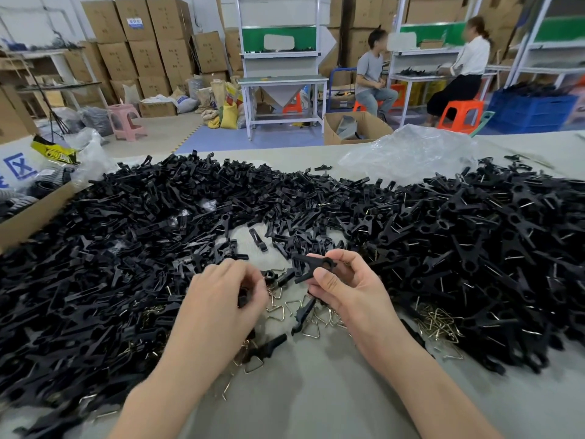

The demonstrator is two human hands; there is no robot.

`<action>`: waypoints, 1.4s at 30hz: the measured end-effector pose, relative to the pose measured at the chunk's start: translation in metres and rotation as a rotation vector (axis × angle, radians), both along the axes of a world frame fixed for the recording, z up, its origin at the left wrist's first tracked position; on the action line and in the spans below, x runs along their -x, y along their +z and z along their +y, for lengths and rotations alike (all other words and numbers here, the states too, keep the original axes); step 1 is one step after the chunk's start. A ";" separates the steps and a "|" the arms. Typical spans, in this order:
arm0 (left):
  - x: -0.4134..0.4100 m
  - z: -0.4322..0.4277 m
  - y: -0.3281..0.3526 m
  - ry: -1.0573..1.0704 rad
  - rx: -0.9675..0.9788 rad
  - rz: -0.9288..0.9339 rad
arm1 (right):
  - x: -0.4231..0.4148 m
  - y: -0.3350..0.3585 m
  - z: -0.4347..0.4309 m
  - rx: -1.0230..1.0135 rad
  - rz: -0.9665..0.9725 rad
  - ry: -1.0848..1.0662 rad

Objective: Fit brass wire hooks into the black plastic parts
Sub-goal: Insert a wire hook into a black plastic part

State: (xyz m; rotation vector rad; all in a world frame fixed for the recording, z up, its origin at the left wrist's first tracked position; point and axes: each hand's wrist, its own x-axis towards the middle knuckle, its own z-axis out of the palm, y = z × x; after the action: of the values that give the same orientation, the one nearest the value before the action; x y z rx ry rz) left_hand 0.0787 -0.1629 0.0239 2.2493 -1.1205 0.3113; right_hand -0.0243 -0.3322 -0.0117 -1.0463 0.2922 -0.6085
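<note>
Left hand [221, 293] curls round a mostly hidden black piece [242, 300]; right hand [345, 286] pinches a part [311, 264] above loose hooks [316, 321] on the bench [316, 391]; forced askew, a hook could spring away.

You are sitting in a small factory's assembly workshop, half workroom and half storeroom. Your table [316, 391] is buried under a heap of loose black plastic parts [126, 232], with brass wire hooks [440, 321] scattered among them. Beyond it, stacked cardboard cartons [152, 42] line the walls, filled sacks [221, 103] slump on the floor, and steel workbenches [281, 80] with green backboards stand side by side (two people [372, 74] sit at one on orange plastic stools [460, 114], near stacked blue crates [531, 112]).
</note>
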 end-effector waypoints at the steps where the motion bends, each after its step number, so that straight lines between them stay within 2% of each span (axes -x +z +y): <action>1: 0.005 0.000 -0.002 0.017 0.101 0.071 | 0.000 0.001 0.001 -0.006 -0.001 0.007; 5: 0.022 -0.009 -0.006 -0.030 0.455 0.641 | 0.002 0.004 0.003 -0.040 -0.016 0.064; 7: 0.021 -0.011 -0.008 -0.081 0.489 0.800 | 0.003 0.005 0.004 -0.051 -0.036 0.121; 10: 0.021 -0.011 -0.011 -0.151 0.500 0.921 | 0.006 0.006 0.007 -0.024 -0.056 0.211; 18: 0.021 -0.013 -0.012 -0.239 0.608 1.114 | 0.010 0.010 0.006 -0.057 -0.079 0.276; 23: 0.020 -0.013 -0.012 -0.273 0.608 1.167 | 0.011 0.010 0.007 -0.122 -0.084 0.307; 33: 0.028 -0.018 -0.014 -0.263 0.634 1.164 | 0.012 0.011 0.010 0.059 -0.049 0.290; 38: 0.035 -0.019 -0.016 -0.451 0.655 1.236 | 0.013 0.012 0.024 0.101 -0.159 0.414; 42: 0.034 -0.016 -0.020 -0.501 0.568 1.249 | 0.013 0.015 0.029 0.153 -0.092 0.376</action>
State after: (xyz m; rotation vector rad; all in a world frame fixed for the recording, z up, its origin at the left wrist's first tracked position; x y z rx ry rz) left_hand 0.0451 -0.1790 0.0038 1.1618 -0.6805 -0.7882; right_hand -0.0374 -0.3036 0.0030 -1.1806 -0.0352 -0.3408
